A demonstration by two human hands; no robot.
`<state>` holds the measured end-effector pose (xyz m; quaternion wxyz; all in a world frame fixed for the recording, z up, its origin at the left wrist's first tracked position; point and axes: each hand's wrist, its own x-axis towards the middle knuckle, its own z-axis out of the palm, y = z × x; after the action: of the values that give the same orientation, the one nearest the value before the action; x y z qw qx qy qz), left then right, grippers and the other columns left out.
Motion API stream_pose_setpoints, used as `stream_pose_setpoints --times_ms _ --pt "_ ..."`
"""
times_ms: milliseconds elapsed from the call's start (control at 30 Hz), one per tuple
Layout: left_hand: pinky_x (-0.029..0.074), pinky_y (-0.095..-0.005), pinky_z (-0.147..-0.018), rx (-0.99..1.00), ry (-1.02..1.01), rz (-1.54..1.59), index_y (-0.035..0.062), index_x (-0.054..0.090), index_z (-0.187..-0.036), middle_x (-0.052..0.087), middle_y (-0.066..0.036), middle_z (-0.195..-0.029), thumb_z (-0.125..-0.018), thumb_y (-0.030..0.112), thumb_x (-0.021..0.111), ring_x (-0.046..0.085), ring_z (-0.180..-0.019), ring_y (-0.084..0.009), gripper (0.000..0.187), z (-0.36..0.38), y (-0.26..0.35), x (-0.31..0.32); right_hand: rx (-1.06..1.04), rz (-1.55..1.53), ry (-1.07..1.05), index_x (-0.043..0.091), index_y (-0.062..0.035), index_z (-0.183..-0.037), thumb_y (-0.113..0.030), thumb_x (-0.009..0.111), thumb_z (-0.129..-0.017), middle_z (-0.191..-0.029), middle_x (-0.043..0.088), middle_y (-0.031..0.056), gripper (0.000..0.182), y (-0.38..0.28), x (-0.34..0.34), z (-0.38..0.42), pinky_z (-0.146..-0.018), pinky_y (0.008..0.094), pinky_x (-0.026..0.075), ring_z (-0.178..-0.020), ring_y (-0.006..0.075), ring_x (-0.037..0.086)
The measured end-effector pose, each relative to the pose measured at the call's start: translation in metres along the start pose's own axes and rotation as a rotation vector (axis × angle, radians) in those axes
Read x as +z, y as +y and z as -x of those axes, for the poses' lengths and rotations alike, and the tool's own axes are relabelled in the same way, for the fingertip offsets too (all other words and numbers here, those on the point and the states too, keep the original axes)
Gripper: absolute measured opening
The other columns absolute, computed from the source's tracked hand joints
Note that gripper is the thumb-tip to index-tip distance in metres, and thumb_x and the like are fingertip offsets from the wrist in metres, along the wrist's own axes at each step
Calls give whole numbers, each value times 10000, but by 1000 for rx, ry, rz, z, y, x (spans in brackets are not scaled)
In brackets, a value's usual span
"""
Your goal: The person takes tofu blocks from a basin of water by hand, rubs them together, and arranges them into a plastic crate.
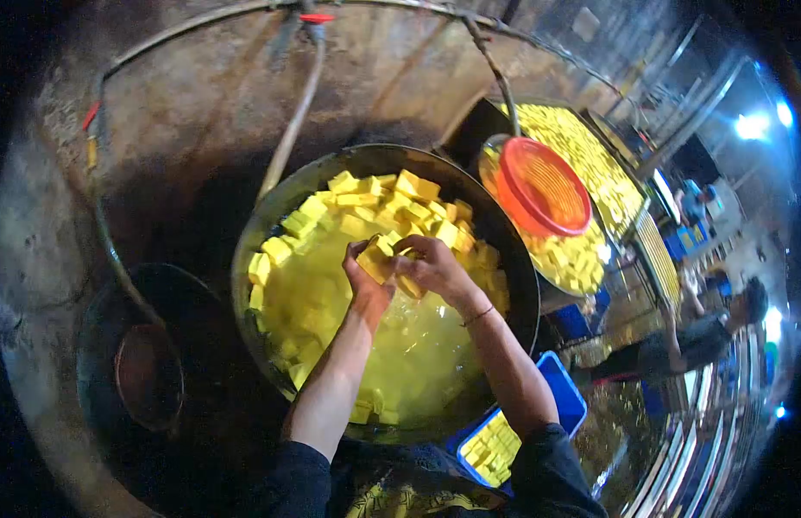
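A wide round metal vat (523, 285) stands in front of me, holding cloudy yellow liquid and many yellow tofu blocks (357, 200) heaped along its far side. Over the liquid, my left hand (366, 289) is closed around a yellow tofu block (376, 262). My right hand (444, 272) is beside it, fingers curled, with a yellow piece (409, 286) showing beneath them. The two hands nearly touch, and part of the right hand's grip is hidden.
An orange-red plastic basket (545, 186) rests over another tub of blocks; a large tray (582, 151) of blocks lies behind. Near my right forearm is a blue crate (566, 399). Hoses (297, 116) hang along the wall. A person (707, 344) is at the right.
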<state>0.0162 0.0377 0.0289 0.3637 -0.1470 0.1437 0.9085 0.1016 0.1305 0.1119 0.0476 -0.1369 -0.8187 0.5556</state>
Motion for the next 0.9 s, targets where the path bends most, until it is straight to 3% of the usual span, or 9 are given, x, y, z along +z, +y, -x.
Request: stream_pose_setpoints --times_ms 133,233,367,433,533,633,733,833,900 --pt "475 -338 -655 -28 26 61 110 571 -748 590 -31 -728 -776 318 448 577 -693 -191 243 -8 -51 0 -40 -142 22 539 29 -1096 -245 693 -800 -946 604 118 432 -25 -26 42 -740 275 462 -825 132 551" --pt "478 -351 -655 -156 -18 31 119 522 -681 571 -33 -686 -779 303 449 565 -651 -198 220 19 -94 29 -247 552 232 483 8 -1192 -307 746 -749 -1122 545 160 604 -16 -50 59 -882 327 436 -1022 234 539" --pt "476 -355 -771 -86 -341 -363 155 561 -1094 586 -60 -971 -891 435 326 572 -921 -177 419 83 -159 65 -160 670 427 333 -38 -1361 -491 761 -606 -1297 406 204 979 16 -112 116 -967 407 382 -1199 341 414" --pt "466 -330 -798 -363 -246 -309 122 551 -1062 580 -52 -997 -941 467 284 566 -911 -145 453 131 -186 95 159 -87 151 350 -33 -1356 -431 716 -655 -1259 456 155 886 -8 -132 178 -953 359 388 -1181 245 433" --pt "461 -308 -801 -460 -290 -477 69 537 -1031 560 -98 -1050 -960 472 295 557 -907 -156 476 166 -270 83 159 -349 228 447 -32 -1261 -335 654 -692 -1121 537 76 676 15 -158 275 -889 309 421 -1050 168 508" --pt "406 -329 -897 -589 -280 -836 26 470 -1162 517 -144 -1161 -942 514 315 519 -1009 -203 558 186 -342 16 207 -731 458 488 -17 -1162 -285 649 -703 -1022 570 73 556 79 -146 368 -833 300 461 -932 148 561" --pt "287 -364 -1042 -541 -206 -1310 -5 344 -1359 415 -179 -1325 -877 611 389 408 -1209 -269 783 193 -393 -50 447 -1185 756 496 -22 -1172 -196 553 -815 -1128 574 121 401 196 -100 433 -896 374 478 -981 228 587" --pt "253 -368 -1069 -464 -382 -1146 -30 344 -1343 321 -217 -1402 -832 610 500 339 -1288 -301 833 182 -384 -41 585 -1340 793 477 -35 -1182 -316 519 -879 -1068 580 151 415 306 -51 453 -866 479 489 -964 304 593" --pt "255 -344 -1072 -533 -432 -1014 13 349 -1356 247 -208 -1441 -824 598 530 329 -1297 -277 811 178 -365 -2 786 -968 670 392 -51 -1320 -491 560 -833 -1156 568 156 677 352 -40 450 -881 470 484 -976 301 598"
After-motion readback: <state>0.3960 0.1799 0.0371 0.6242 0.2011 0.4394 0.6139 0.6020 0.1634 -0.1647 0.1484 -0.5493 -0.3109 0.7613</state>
